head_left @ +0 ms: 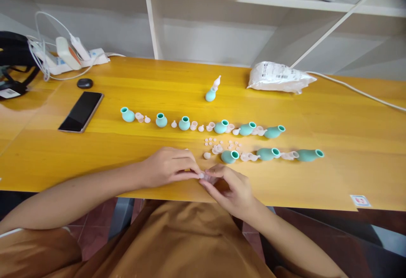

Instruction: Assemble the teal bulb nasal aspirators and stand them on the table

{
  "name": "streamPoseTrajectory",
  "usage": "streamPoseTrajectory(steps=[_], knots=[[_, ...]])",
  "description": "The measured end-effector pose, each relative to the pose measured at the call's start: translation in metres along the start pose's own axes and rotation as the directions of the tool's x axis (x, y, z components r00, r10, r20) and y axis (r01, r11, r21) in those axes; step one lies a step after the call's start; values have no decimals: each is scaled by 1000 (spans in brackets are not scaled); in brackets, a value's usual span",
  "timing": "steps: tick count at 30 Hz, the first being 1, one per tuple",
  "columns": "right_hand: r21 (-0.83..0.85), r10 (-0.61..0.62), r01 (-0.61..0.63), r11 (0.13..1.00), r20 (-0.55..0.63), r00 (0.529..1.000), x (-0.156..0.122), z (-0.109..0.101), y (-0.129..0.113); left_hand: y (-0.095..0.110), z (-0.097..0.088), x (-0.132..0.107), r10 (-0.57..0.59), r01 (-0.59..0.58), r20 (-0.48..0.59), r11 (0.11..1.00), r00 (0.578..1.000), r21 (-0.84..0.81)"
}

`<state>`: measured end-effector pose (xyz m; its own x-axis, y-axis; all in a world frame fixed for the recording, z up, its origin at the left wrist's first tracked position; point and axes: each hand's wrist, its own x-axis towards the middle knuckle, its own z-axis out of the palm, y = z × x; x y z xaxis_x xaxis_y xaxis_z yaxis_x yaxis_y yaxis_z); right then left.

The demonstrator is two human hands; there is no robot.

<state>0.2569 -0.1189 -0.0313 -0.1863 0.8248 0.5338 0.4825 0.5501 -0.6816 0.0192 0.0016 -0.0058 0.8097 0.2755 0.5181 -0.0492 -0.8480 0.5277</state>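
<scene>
Our landmark is the nearest-row teal bulb (227,157), the leftmost of its row on the bench (333,142). Between it and our body, a little to its left, we have a clear piece (207,177) up between both hands. The left hand (168,168) pinches the small end, its fingers narrowed to a tip-to-tip grip; the right hand (233,185) wraps thumb and fingers around the wider body. Whether the piece is one part or two joined, we cannot tell.

The step in hand looks like fine work at that small end, so we do well to let the right fingers steady the body lightly — soft, clear walls probably dent under a hard squeeze — and let the left fingertips do the small movements, straight along the piece's axis. Working low over the bench helps, since anything dropped falls only a little way.

We also mind our knuckles: the small discs (236,143) lie just behind the landmark bulb, the clear cups (217,149) and a domed piece (207,155) sit to its left, and spouted pieces (253,157) lie just right of it — all easily brushed aside.
</scene>
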Motion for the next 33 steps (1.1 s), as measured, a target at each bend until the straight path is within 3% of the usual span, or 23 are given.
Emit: streamPoseTrajectory(steps=[3, 8, 14, 20, 25, 27, 29, 31, 33], knots=[[12, -5, 5, 1000, -1, 1000, 1, 0, 0, -1, 0, -1, 1, -2, 8, 1000, 1000, 5], [19, -1, 1, 1000, 9, 1000, 1, 0, 0, 0, -5, 1, 119, -117, -3, 979, 993, 165], [24, 3, -4, 1000, 22, 1000, 0, 0, 1, 2, -10, -1, 230, -237, 58, 923, 971, 304], [14, 13, -13, 1000, 12, 1000, 0, 0, 0, 3, -8, 1, 224, -221, 30, 918, 974, 329], [-5, 8, -8, 1000, -2, 1000, 3, -1, -2, -1, -19, 6, 232, -229, 41, 890, 972, 394], [-8, 33, -33, 999, 14, 999, 3, -1, -2, -7, -25, 7, 165, -164, 35, 888, 986, 429], [-4, 71, -70, 998, 41, 997, 2, 0, 0, -14, -31, 6, -4, -20, 49, 882, 999, 471], [13, 99, -100, 995, 71, 993, 0, 1, 1, -22, -33, 5, -160, 90, 96, 855, 982, 511], [32, 121, -124, 992, 91, 989, -1, 2, 3, -28, -33, 3, -234, 115, 169, 846, 957, 521]])
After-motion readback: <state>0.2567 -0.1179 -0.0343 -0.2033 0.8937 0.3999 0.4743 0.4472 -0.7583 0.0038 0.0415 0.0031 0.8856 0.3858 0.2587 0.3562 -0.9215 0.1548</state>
